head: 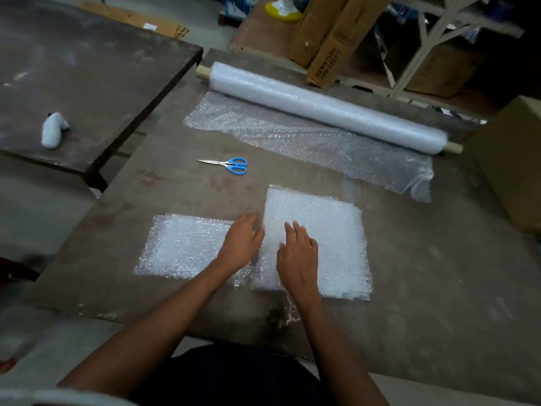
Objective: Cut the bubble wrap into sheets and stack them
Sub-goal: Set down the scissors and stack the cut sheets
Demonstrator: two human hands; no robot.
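— How far along are you with the bubble wrap?

— Partway, I'd say. I'm looking at two piles of cut sheets lying side by side on the worktop (424, 288) in front of me: a lower pile on the left (181, 247) and a squarer, thicker-looking stack on the right (328, 230). Their near edges are touching or slightly overlapping where my hands are; I can't tell which lies over which.

— And what are your hands doing?

— Neither is gripping anything. My left hand (243, 241) is resting flat, fingers relaxed, right at the seam between the two piles. My right hand (298, 253) is lying on the right stack with fingers spread and straight, pressing it down. I'm judging that I'm squaring or smoothing the stacks rather than cutting.

— Where are the scissors?

— The blue-handled scissors (227, 164) are lying closed on the worktop, well apart from my hands, between the piles and the roll.

— Is there much left to cut?

— Plenty, it seems. The roll (328, 106) is sitting at the far side of the worktop on its cardboard core, looking thick, with a loose length of wrap (307, 139) pulled out toward me and lying crumpled. That length is not yet cut into sheets. So what's left, as I'm reading it, is merging the two piles into one, then picking up the scissors for the unrolled piece.
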